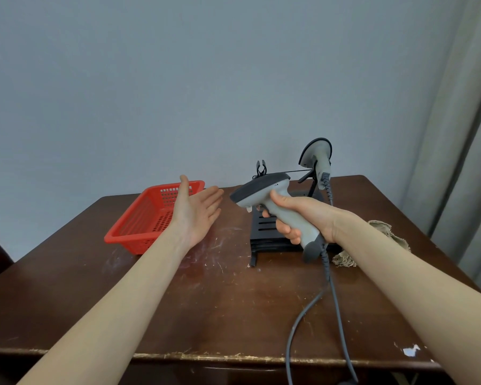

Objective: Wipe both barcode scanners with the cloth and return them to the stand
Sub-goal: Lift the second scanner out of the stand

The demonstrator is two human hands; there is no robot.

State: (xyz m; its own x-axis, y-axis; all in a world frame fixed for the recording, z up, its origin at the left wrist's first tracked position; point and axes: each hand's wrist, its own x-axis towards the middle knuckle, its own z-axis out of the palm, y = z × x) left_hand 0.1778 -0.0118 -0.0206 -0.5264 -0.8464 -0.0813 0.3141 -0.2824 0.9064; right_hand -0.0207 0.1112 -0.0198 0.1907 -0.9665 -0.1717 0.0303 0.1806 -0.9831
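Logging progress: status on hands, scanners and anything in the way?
Right hand grips first scanner over the stand. Left hand open, empty. Second scanner on the stand; cloth on table, untouched. Nothing in the way.

The right hand (307,211) grips the handle of a grey barcode scanner (258,188) above the black stand (264,232), its head pointing left and its cable (311,307) trailing over the brown worktop (206,301). The left hand (197,211) hovers open, palm up, beside a red basket (147,220). A second scanner (317,151) sits upright on the stand. A crumpled cloth (389,232) lies behind the right forearm.
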